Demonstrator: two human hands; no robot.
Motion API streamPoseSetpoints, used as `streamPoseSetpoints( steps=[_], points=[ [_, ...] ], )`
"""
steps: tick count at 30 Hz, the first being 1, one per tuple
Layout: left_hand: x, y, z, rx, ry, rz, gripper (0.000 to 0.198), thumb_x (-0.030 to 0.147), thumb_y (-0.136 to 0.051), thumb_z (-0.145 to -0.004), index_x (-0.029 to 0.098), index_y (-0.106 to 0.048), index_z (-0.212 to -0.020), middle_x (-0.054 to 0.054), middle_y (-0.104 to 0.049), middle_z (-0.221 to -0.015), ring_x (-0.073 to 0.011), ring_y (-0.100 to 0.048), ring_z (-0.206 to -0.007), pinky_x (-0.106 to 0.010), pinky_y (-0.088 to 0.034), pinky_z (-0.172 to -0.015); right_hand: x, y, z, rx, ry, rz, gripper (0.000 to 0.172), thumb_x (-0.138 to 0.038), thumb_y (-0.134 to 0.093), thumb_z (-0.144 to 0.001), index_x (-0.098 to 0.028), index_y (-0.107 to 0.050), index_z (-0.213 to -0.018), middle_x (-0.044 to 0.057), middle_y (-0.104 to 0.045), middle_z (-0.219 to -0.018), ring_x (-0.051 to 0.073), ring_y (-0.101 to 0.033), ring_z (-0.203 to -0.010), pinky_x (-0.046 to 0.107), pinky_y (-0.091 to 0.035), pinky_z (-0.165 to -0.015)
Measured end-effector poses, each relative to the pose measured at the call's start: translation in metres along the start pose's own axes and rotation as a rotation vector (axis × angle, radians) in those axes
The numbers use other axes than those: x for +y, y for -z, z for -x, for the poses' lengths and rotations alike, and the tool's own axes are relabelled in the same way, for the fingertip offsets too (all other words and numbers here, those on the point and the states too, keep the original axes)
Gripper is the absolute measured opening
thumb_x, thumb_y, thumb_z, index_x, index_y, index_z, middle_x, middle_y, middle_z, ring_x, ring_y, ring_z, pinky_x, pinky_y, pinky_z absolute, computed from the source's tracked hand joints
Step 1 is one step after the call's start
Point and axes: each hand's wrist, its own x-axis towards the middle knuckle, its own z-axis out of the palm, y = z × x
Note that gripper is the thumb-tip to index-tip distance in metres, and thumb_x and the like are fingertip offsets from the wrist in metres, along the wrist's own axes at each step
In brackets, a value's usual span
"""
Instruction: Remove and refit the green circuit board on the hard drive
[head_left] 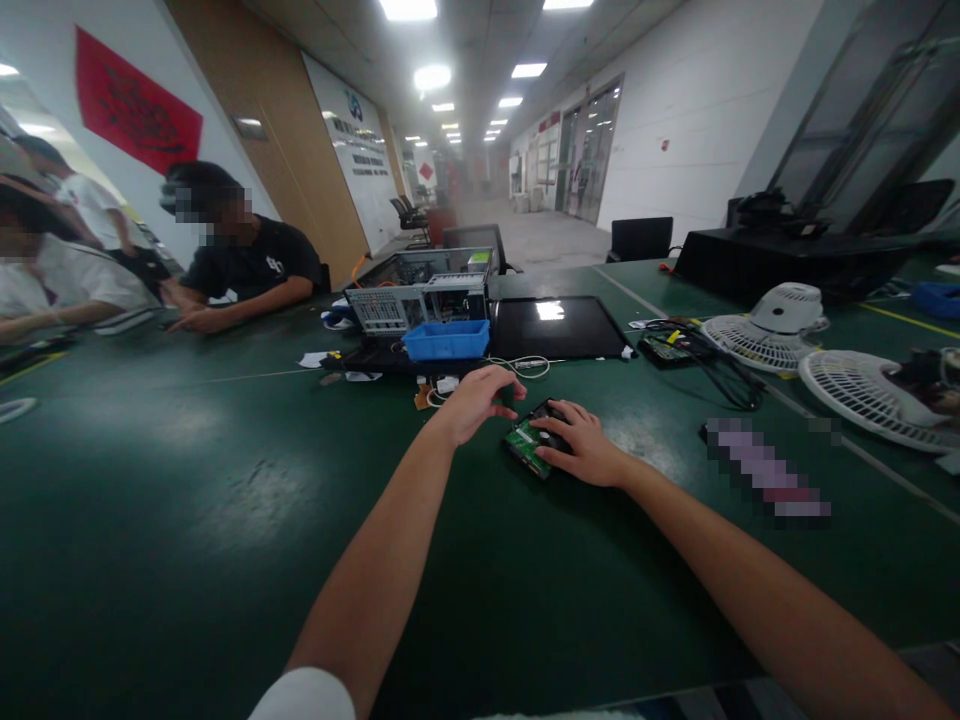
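Observation:
A hard drive (527,444) lies on the green table, its green circuit board facing up. Over its right side rests my right hand (581,443), fingers spread across the black part. Just left of the drive, my left hand (486,398) is raised a little, thumb and fingers curved apart with a gap between them. I see nothing held in that gap. Beyond my hands a blue plastic tray (448,341) sits in front of an opened computer case (420,292). Small scraps and a white cable (531,367) lie near the tray.
A flat black panel (559,327) lies right of the case. Further right are a circuit board with black cables (670,347), white fan parts (862,395) and a blurred-out object (765,470). A person in black (247,255) sits across the table at left, with other people beside.

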Motion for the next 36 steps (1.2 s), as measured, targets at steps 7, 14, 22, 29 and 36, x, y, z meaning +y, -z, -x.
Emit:
streamPoseSetpoints(
  steps=[7, 14, 22, 29, 36],
  points=[
    [0.0038, 0.0032, 0.0005, 0.004, -0.005, -0.069, 0.028, 0.041, -0.065, -0.084, 0.016, -0.075, -0.088, -0.009, -0.064, -0.091, -0.021, -0.06, -0.089, -0.027, -0.052, -0.063, 0.0002, -0.0005, 0.0001, 0.005, -0.001, 0.0, 0.057, -0.068, -0.045, -0.095, -0.041, -0.05, -0.145, 0.011, -0.033, -0.16, 0.039, -0.026, -0.148, 0.063, -0.024, -0.114],
    [0.0027, 0.0027, 0.0002, 0.002, 0.004, -0.073, 0.031, 0.045, -0.067, -0.084, 0.016, -0.072, -0.094, -0.009, -0.067, -0.09, -0.0207, -0.063, -0.087, -0.028, -0.052, -0.064, -0.0015, 0.0002, 0.0, -0.005, -0.028, -0.008, 0.058, -0.068, -0.046, -0.095, -0.04, -0.05, -0.146, 0.011, -0.023, -0.164, 0.04, -0.024, -0.149, 0.063, -0.023, -0.115],
    [0.0005, 0.0012, 0.0008, -0.001, 0.036, 0.002, 0.037, 0.047, -0.076, -0.083, 0.016, -0.062, -0.097, -0.012, -0.072, -0.095, -0.0215, -0.069, -0.09, -0.032, -0.056, -0.072, -0.0006, 0.0001, -0.0004, -0.028, -0.041, -0.014, 0.059, -0.069, -0.046, -0.095, -0.041, -0.049, -0.147, 0.011, -0.021, -0.165, 0.041, -0.019, -0.151, 0.063, -0.021, -0.115],
    [-0.0008, 0.002, 0.0007, -0.029, 0.027, -0.006, 0.036, 0.048, -0.076, -0.083, 0.016, -0.063, -0.094, -0.011, -0.071, -0.098, -0.0217, -0.068, -0.094, -0.032, -0.056, -0.073, -0.0034, 0.0034, 0.0002, -0.038, -0.043, -0.013, 0.058, -0.068, -0.046, -0.095, -0.041, -0.049, -0.146, 0.01, -0.021, -0.165, 0.04, -0.018, -0.152, 0.063, -0.022, -0.116],
    [0.0014, 0.0011, 0.0008, -0.034, 0.022, -0.042, 0.035, 0.048, -0.077, -0.081, 0.017, -0.073, -0.096, -0.008, -0.068, -0.104, -0.02, -0.064, -0.095, -0.03, -0.055, -0.073, -0.0018, 0.0031, -0.0009, -0.041, -0.033, -0.008, 0.057, -0.067, -0.046, -0.095, -0.041, -0.049, -0.146, 0.011, -0.023, -0.164, 0.04, -0.02, -0.151, 0.062, -0.022, -0.115]
  ],
)
